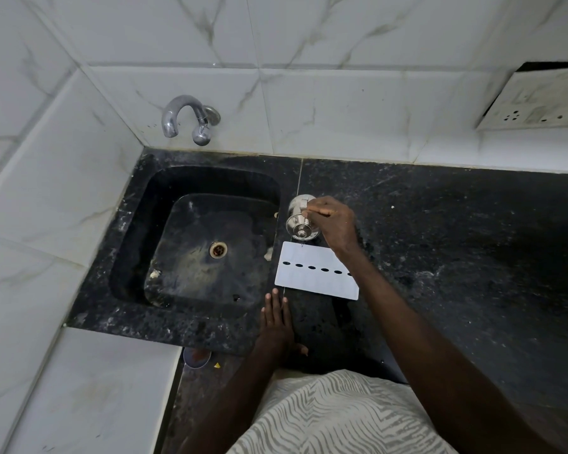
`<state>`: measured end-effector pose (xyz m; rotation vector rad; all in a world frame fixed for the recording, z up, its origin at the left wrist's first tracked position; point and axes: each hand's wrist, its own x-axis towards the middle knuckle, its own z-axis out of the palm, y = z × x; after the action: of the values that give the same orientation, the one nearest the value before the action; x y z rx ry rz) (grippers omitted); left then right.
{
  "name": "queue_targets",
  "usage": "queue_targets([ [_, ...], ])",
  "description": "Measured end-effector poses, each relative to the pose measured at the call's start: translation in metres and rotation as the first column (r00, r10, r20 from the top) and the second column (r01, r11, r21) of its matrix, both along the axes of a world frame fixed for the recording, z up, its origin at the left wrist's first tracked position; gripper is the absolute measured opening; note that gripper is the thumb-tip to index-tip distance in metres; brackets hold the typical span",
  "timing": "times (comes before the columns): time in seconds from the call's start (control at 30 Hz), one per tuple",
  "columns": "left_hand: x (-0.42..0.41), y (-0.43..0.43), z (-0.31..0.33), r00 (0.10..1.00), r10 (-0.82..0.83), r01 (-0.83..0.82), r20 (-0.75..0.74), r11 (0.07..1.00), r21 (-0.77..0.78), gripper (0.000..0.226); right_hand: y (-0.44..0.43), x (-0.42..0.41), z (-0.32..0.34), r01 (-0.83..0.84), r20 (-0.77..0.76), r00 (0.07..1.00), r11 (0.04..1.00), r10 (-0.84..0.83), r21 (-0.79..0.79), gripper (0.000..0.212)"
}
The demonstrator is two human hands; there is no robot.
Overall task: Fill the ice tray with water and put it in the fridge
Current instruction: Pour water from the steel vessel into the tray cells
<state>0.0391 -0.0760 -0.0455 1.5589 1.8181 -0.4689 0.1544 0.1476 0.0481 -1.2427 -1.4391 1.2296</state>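
Head view: right hand tilts steel cup over ice tray.

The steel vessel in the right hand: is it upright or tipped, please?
Tipped: the steel vessel lies sideways in the right hand, over the white ice tray.

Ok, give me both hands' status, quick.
Left hand: open, flat on the black counter, holding nothing.
Right hand: closed on a steel vessel tipped over the white ice tray.
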Motion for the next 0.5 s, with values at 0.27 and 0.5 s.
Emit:
queue_targets([
  [0.27, 0.0006, 0.0008, -0.0004, 1.000, -0.008, 0.008, -0.005, 1.000, -0.009, 0.145, 0.0023, 0.0003, 0.0048, 0.002, -0.015, 1.000, 1.000, -0.002, 0.006, 0.014],
  [0.5, 0.0002, 0.0002, 0.0002, 1.000, -0.011, 0.011, -0.007, 1.000, -0.007, 0.143, 0.0057, -0.0048, 0.0050, 0.013, -0.019, 1.000, 1.000, -0.014, -0.014, 0.014],
])
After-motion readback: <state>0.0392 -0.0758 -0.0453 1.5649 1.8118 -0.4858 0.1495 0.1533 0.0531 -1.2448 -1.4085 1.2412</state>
